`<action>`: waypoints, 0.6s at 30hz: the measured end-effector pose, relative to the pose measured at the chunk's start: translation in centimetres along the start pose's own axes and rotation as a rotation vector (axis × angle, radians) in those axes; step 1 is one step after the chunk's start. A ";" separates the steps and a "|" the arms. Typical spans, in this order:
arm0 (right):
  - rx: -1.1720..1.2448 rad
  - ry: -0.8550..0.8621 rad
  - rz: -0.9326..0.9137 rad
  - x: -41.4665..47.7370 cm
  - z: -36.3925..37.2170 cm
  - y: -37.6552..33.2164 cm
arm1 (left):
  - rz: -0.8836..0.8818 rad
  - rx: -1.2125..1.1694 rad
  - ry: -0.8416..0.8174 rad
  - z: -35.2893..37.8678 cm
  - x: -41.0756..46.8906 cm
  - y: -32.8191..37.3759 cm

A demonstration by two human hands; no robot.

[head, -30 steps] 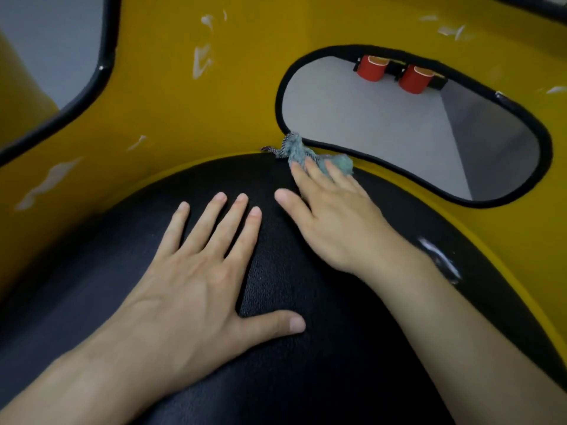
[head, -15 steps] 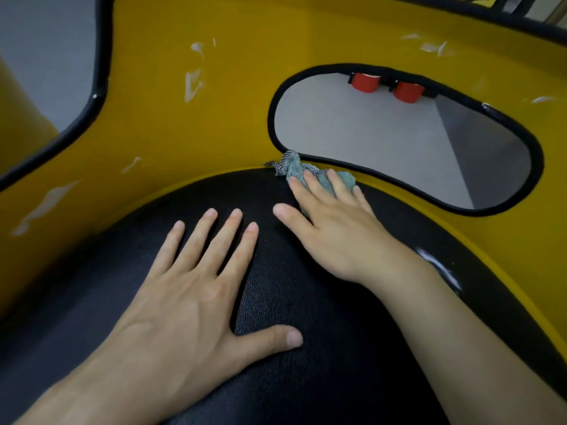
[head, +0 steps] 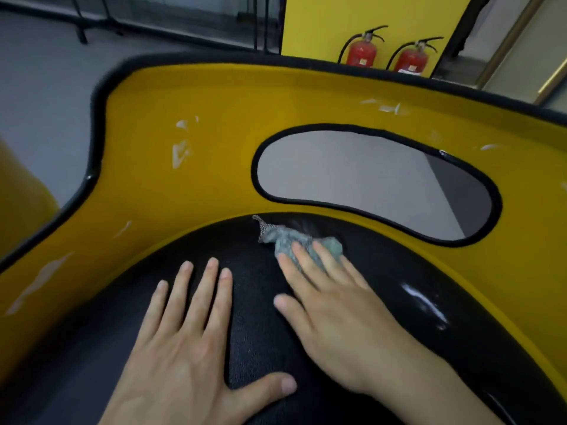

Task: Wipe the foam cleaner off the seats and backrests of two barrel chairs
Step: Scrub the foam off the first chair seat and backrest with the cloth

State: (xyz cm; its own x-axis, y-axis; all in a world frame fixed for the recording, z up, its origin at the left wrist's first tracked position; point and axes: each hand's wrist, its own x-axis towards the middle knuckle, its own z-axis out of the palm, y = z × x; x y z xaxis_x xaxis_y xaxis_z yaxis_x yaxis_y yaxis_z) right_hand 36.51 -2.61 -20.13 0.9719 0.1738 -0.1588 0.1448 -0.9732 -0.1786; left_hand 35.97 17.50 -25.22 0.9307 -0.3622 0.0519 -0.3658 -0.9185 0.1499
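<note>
My right hand (head: 334,314) is flat, fingers straight, pressing the cloth (head: 294,239) on the black seat (head: 254,308) near its back edge. My left hand (head: 184,342) lies flat on the seat and holds nothing. White foam (head: 181,151) marks the yellow backrest (head: 233,179). The cloth has slid a little away from the edge.

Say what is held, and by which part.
No grip: the right hand presses the cloth flat onto the seat by its near end; the left hand lies empty.
</note>
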 end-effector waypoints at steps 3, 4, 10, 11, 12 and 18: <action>-0.019 -0.033 0.049 4.2 -0.8 0.8 | 0.007 0.022 0.015 -0.1 0.0 0.0; -0.032 -0.038 0.057 4.5 -0.5 0.8 | 0.010 0.029 0.008 -0.1 0.0 0.0; -0.040 0.009 -0.038 -2.7 1.7 -1.5 | 0.003 0.002 0.021 -0.3 -0.2 0.2; -0.024 0.002 -0.018 -3.3 1.6 -1.9 | 0.001 -0.001 0.027 -0.3 -0.2 0.2; -0.022 0.001 -0.012 -3.2 1.4 -1.9 | 0.002 0.006 0.025 -0.3 -0.3 0.2; -0.018 0.009 0.029 4.1 0.1 0.9 | 0.026 0.039 0.028 -0.4 -0.3 0.1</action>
State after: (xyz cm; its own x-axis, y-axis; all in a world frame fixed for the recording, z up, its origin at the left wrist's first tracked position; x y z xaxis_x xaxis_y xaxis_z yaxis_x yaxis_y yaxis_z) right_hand 40.64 -2.75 -21.09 0.9774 0.1437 -0.1551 0.1193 -0.9804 -0.1565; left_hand 35.63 17.64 -24.79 0.9203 -0.3822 0.0833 -0.3897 -0.9144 0.1094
